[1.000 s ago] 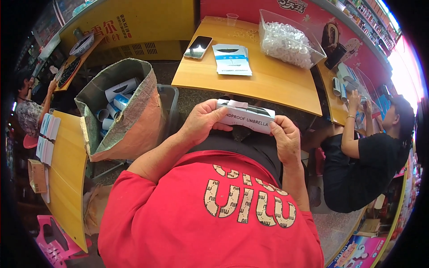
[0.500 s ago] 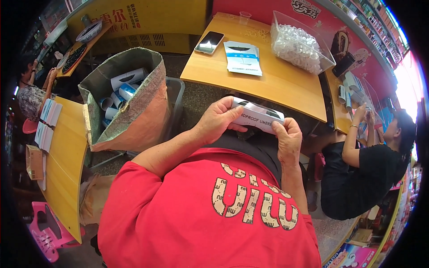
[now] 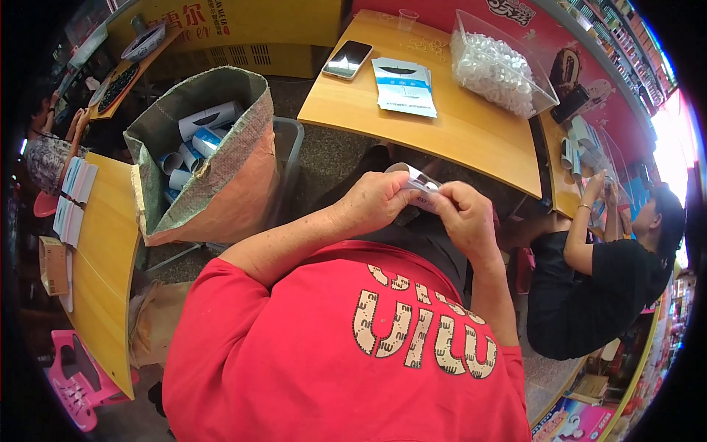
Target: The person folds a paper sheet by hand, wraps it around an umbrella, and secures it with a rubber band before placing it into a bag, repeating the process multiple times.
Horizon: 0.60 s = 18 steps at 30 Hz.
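A printed white card sleeve [image 3: 417,178], curled into a short tube, sits between my two hands above my lap. My left hand [image 3: 377,200] pinches its left end, thumb on top. My right hand [image 3: 467,217] is closed on the other end, with fingertips pressed at the edge. My fingers cover much of the card. In front, a stack of flat cards [image 3: 404,87] with a dark umbrella picture and a blue band lies on the yellow table [image 3: 471,140]. To my left an open woven sack [image 3: 234,177] holds several similar rolled card tubes [image 3: 208,141].
A phone [image 3: 347,60] lies by the card stack. A clear bin [image 3: 546,99] of white plastic pieces stands at the table's right, near a clear cup [image 3: 407,20]. At right sits a person in black [image 3: 611,287]; another person [image 3: 48,158] is far left. A pink stool [image 3: 81,379] stands lower left.
My hands have come closer together. The card, earlier held lengthwise with its print facing up, is now turned and more covered by my fingers. The view has shifted slightly.
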Available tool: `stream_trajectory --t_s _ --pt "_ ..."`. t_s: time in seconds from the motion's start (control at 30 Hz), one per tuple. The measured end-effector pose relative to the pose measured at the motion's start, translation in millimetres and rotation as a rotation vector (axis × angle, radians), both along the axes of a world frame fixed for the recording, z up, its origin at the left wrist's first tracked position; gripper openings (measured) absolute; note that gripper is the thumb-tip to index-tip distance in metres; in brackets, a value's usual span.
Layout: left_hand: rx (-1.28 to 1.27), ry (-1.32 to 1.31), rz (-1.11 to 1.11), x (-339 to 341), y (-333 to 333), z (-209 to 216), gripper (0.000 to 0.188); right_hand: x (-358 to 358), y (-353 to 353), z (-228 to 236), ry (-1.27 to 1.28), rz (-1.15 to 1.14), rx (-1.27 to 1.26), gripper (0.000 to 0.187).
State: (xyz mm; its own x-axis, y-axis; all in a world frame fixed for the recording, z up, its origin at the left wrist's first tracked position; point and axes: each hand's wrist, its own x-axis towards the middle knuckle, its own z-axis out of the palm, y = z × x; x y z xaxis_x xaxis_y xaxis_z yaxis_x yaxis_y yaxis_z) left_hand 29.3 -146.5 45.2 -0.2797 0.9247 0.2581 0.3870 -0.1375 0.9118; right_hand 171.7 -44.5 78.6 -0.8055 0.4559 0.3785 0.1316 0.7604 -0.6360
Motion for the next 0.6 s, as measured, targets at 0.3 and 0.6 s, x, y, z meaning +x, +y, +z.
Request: stream_trajectory --t_s 0.3,0.6 --pt "-0.135 0.21 -0.071 -11 35 -29 0.016 -4 74 41 0.653 0.133 -0.974 0.01" --pt "-0.245 -0.486 -0.017 -49 65 -20 0.027 -39 180 42 0.46 -0.378 -0.367 0.009"
